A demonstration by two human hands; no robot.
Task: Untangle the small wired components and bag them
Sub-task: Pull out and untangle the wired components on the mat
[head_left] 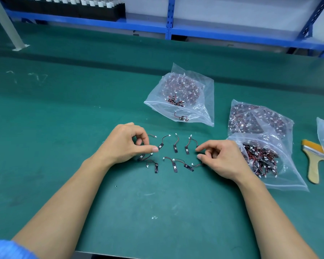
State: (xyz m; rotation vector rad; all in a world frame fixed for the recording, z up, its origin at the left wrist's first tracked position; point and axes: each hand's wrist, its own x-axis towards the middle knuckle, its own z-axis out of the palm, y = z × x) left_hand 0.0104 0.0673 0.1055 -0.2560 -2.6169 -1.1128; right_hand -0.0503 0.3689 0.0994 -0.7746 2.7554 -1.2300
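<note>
Far right on the green desk (pixel 64 128) lies a paintbrush (pixel 312 157), yellow bristles away from us, pale wooden handle nearer. Along the back runs a blue rack (pixel 169 15), with a black tray (pixel 64 8) of white-topped parts on its shelf.

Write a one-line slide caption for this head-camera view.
Left hand and right hand flank separated wired components on a green bench, beside clear bags of tangled ones.

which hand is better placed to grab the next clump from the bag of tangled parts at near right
Right. The right hand is right beside the bag, nearly touching it; the left hand is beyond the laid-out components and would likely have to cross them.
</note>
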